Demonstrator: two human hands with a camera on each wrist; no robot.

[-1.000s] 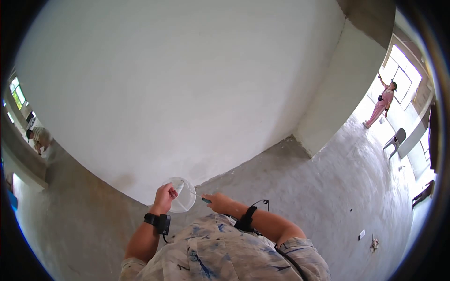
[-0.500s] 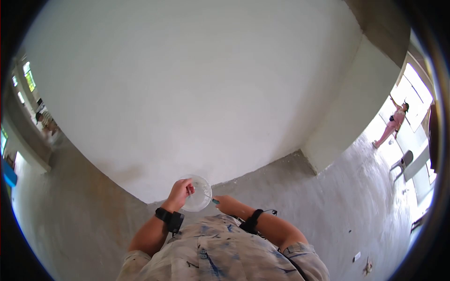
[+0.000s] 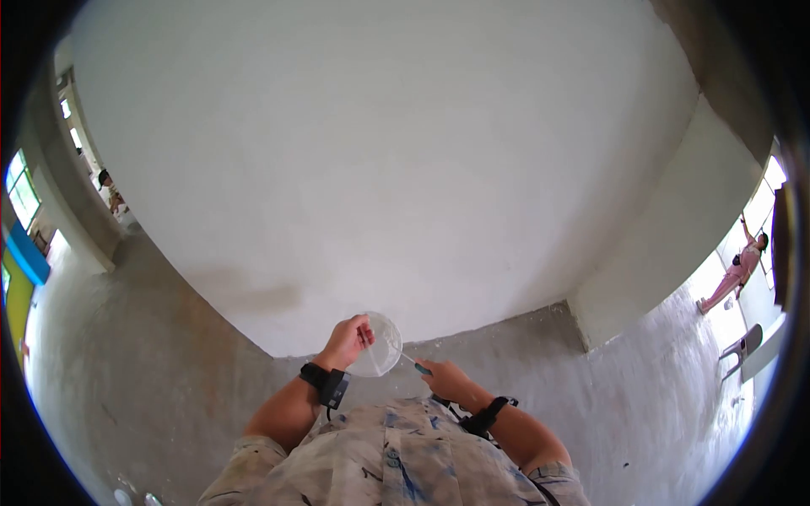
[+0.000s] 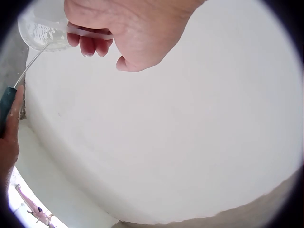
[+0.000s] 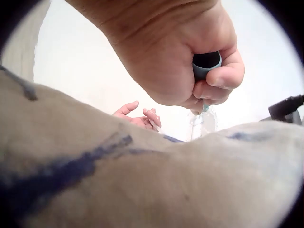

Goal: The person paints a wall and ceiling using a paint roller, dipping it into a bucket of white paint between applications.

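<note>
My left hand [image 3: 348, 340] grips the rim of a clear plastic bowl [image 3: 377, 355] held in front of my chest, fingers curled over its edge [image 4: 90, 35]. White paste clings to the inside of the bowl [image 4: 40, 32]. My right hand [image 3: 443, 379] is wrapped around the teal handle [image 5: 206, 62] of a thin metal tool [image 3: 407, 358]. The tool's shaft [image 4: 29, 66] reaches into the bowl. In the right wrist view my left hand [image 5: 137, 115] and the bowl [image 5: 202, 121] show beyond my paint-stained shirt.
A large white plastered wall [image 3: 380, 169] fills the view ahead, meeting a bare concrete floor [image 3: 152, 371]. A white column [image 3: 666, 244] stands at the right. A person in pink [image 3: 738, 270] and a grey chair [image 3: 742, 346] are far right; another person [image 3: 110, 190] far left.
The view has swung left, so the wall, column and person in pink sit further right. Both hands with the bowl and tool have shifted right in the picture; the tool stays in the bowl.
</note>
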